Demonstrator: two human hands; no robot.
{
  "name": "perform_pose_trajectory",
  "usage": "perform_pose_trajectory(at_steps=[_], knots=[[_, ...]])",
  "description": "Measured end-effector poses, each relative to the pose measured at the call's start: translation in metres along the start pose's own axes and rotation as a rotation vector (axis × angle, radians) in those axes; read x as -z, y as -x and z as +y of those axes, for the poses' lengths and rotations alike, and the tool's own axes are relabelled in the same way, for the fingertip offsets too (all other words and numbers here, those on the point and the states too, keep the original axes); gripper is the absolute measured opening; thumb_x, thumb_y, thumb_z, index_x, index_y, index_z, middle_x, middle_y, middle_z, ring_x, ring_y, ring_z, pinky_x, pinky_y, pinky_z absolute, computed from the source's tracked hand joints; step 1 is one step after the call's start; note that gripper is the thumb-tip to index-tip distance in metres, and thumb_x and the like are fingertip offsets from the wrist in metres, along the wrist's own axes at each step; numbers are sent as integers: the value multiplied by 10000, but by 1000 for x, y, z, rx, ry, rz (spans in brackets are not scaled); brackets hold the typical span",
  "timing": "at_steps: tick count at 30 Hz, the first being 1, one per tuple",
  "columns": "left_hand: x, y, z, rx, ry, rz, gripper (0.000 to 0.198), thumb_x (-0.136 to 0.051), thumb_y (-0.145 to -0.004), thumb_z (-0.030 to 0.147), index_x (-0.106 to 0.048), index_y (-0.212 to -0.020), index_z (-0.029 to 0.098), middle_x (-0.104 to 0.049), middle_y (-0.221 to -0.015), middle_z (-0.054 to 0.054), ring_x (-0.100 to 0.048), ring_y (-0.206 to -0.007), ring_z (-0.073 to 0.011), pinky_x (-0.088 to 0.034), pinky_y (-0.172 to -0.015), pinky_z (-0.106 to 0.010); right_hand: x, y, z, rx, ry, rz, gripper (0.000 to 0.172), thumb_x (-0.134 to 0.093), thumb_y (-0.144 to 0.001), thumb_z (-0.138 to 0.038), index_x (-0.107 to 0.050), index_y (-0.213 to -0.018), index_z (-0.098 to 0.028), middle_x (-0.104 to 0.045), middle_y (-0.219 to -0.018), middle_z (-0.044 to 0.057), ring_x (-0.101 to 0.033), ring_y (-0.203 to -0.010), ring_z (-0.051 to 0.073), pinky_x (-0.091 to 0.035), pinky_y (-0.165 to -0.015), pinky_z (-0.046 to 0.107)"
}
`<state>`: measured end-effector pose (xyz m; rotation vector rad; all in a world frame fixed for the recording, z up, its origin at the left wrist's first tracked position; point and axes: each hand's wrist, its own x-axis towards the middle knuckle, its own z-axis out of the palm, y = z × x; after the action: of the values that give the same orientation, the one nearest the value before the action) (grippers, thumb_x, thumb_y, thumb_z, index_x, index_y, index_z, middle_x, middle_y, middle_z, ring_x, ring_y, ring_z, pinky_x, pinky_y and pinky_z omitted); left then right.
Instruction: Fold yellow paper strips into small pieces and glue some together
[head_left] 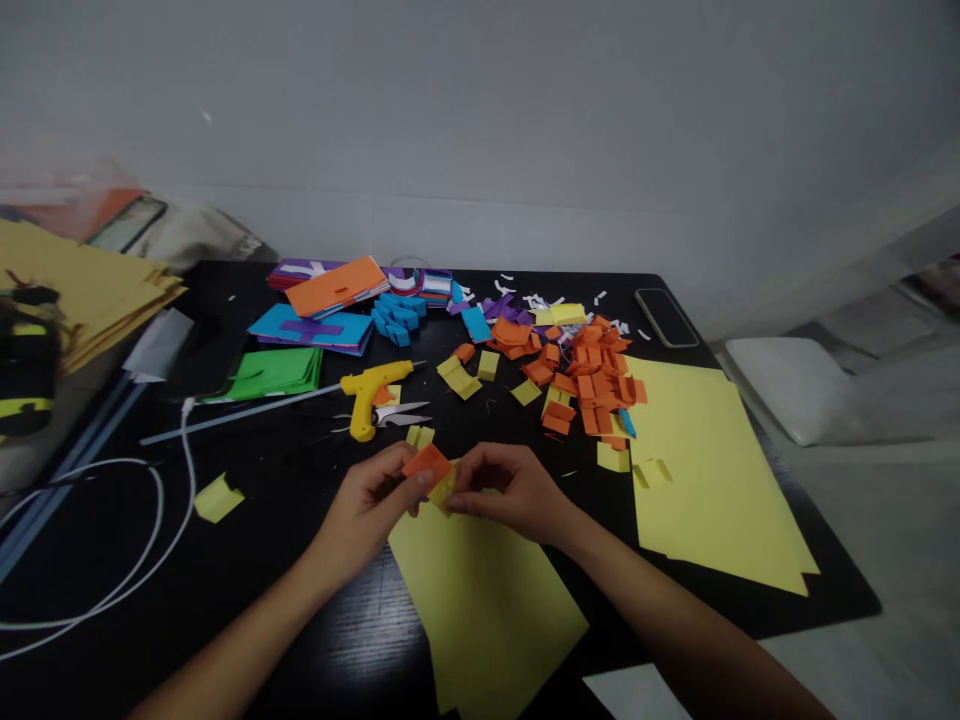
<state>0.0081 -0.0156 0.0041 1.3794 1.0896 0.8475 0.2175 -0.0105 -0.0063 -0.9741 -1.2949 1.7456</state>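
Between thumb and fingers, my left hand [379, 498] grips a small orange paper piece [426, 464]. My right hand [510, 490] pinches a small yellow paper piece [444, 489] right against the orange one; whether the two are joined I cannot tell. Below both hands lies a large yellow sheet [487, 600]. Just beyond my left hand is a folded yellow piece [420, 437]. Farther back rest a yellow glue gun [367, 395] and scissors [401, 412], partly hidden by the gun.
Folded orange pieces [596, 375] are heaped at centre right, beside yellow sheets [697, 460]. A phone [666, 317] lies at the back right. Coloured paper stacks [307, 328] and a green stack [276, 372] sit at the back left. A white cable [161, 500] loops on the left.
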Motion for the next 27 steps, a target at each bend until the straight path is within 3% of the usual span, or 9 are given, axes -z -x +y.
perform_pose_trajectory(at_steps=[6,11,15,18,21,24,27], knots=[[-2,1,-4,-77,-107,57,260,-623,-973,386,-690,-818,189,-610,-836,-18,-557,-663,-128,-444,-592,-241,-5,-4,7,8,-80,163,426,-947,-660,-372,-581,-815,-217,-642,-707,-52,-626,-583,113,-519,-561,247],[0,2,-7,-71,-138,77,221,-564,-1005,371,-697,-950,204,-651,-902,-28,-581,-665,-129,-465,-590,-242,4,-7,5,-14,-195,238,478,-942,-660,-298,-633,-1019,-235,-725,-889,-9,-692,-733,146,-591,-665,284],[0,5,-9,-46,-319,-53,157,-535,-1019,335,-629,-1080,226,-649,-745,17,-580,-624,-143,-438,-562,-238,14,-8,1,-48,-265,261,351,-912,-698,-296,-708,-971,-212,-738,-911,6,-686,-778,152,-608,-716,302],[-3,5,-8,-139,-469,-151,180,-548,-1011,306,-602,-1170,242,-703,-869,-9,-650,-758,-174,-498,-684,-276,18,-9,-1,-75,-351,296,328,-913,-681,-289,-702,-922,-216,-726,-886,-6,-682,-766,157,-601,-686,302],[-4,3,-6,-253,-550,-78,156,-575,-999,313,-647,-1107,227,-679,-1034,-58,-652,-933,-204,-505,-798,-307,14,-9,-1,-91,-342,295,317,-916,-678,-306,-700,-889,-210,-713,-843,-8,-661,-705,149,-567,-607,274],[-4,1,-3,-217,-510,-1,176,-562,-1010,350,-656,-1049,207,-612,-850,-13,-581,-716,-155,-451,-639,-260,4,-8,4,-80,-251,226,308,-917,-684,-346,-702,-843,-192,-696,-777,-8,-635,-646,136,-535,-559,252],[-5,2,-2,-155,-424,-14,247,-522,-1027,370,-653,-912,195,-553,-726,20,-507,-622,-135,-398,-573,-245,-5,-6,8,-75,-173,138,323,-900,-710,-395,-692,-838,-183,-677,-733,-17,-615,-600,119,-513,-526,229]])
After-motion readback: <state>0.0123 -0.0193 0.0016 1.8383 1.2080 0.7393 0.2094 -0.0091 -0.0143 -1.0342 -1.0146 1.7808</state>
